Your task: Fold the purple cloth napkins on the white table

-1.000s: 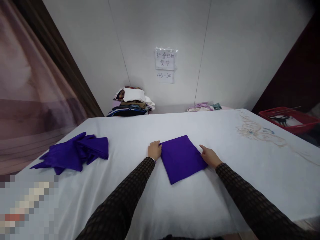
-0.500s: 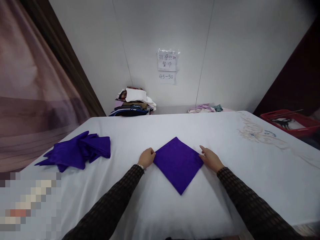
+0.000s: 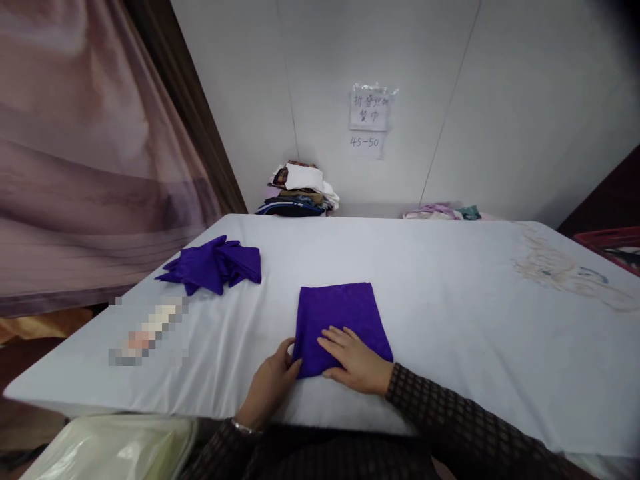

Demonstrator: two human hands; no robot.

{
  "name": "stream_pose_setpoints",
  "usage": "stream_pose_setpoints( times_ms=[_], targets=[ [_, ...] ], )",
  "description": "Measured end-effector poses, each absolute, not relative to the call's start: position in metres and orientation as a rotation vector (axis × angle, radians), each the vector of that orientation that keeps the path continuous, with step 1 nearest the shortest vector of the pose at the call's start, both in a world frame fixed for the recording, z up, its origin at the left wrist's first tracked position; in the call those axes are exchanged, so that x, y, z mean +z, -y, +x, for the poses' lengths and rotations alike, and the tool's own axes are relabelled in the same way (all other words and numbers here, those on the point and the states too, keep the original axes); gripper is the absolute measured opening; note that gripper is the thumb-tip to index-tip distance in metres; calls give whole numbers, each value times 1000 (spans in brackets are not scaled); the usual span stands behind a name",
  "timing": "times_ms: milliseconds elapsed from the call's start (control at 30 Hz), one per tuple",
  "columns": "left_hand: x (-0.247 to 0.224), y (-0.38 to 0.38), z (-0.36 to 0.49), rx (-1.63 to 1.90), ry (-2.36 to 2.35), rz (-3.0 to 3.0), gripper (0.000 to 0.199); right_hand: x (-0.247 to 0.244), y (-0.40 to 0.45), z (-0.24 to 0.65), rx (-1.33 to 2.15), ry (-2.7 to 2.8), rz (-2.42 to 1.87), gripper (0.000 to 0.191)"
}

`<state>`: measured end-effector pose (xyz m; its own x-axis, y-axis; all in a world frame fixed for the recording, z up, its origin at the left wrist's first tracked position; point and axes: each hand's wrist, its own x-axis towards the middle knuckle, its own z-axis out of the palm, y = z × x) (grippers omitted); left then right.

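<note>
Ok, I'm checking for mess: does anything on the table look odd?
The pixelated patch stands out: it hides whatever lies there. The purple heap at left is crumpled, unlike the flat square under the right hand.

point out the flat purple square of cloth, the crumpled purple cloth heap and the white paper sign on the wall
Flat purple square of cloth (image 3: 336,309): head view, on its upper half.
Crumpled purple cloth heap (image 3: 213,265): head view, on its middle.
White paper sign (image 3: 369,119): head view, on its upper sheet.
</note>
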<state>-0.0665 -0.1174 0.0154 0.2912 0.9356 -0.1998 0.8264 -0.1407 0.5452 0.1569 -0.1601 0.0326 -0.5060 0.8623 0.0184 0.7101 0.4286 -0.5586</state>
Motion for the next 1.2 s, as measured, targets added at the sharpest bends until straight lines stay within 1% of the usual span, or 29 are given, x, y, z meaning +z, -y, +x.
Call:
stream_pose_setpoints(
  times_ms=[100, 167, 267, 333, 500, 567, 700, 800, 933, 1067, 1200],
  targets=[
    [19, 118, -77, 215, -1658, 2115, 45, 30, 157, 167, 681, 2369, -1467, 66],
    [20, 110, -77, 327, -1648, 2247, 39, 28, 153, 175, 622, 2344, -1546, 65],
    [20, 93, -64, 532, -1438, 2481, 34, 28, 141, 186, 501, 2320, -1643, 63],
    [18, 80, -49, 570, -1318, 2598, 37, 26, 130, 192, 417, 2315, -1702, 63],
    [1, 58, -24, 431, -1372, 2658, 48, 13, 99, 216, 303, 2278, -1850, 64],
    [-6, 55, -25, 403, -1396, 2632, 51, 5, 88, 231, 261, 2204, -1876, 61],
    [-9, 46, -32, 414, -1402, 2583, 51, -7, 73, 262, 140, 1893, -2013, 53],
    [-3, 31, -35, 493, -1502, 2538, 48, -12, 66, 274, 117, 1729, -2116, 44],
    [3, 11, -29, 557, -1665, 2450, 43, -18, 59, 270, 134, 1649, -2147, 30],
    [-1, 7, -22, 606, -1711, 2425, 38, -26, 52, 263, 135, 1564, -2142, 17],
    [-5, 9, -21, 626, -1719, 2431, 39, -33, 48, 264, 149, 1513, -2094, 12]
  ],
)
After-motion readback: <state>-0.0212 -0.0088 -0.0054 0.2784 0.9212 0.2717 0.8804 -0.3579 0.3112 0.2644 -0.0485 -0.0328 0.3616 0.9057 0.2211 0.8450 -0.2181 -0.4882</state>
